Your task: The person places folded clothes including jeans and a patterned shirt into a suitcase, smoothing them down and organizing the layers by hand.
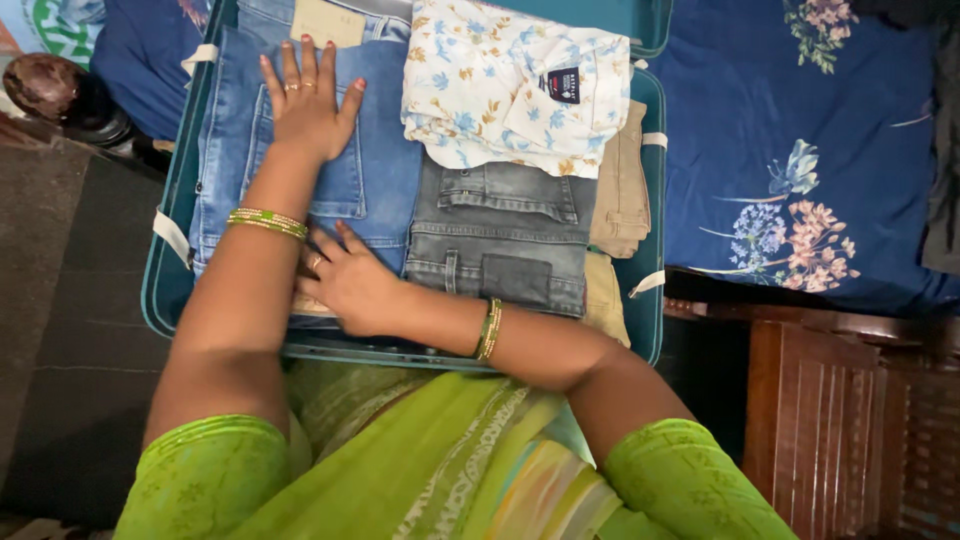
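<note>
Both hands (305,100) flat on jeans (375,170), prob.

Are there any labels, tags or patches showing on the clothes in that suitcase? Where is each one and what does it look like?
Neck label: small dark square with pale and red marks, at the collar of the folded floral shirt, top middle.
Waistband patch: tan rectangle at the top edge of the blue jeans, just above the left hand.
No screens or signs are in view.
</note>
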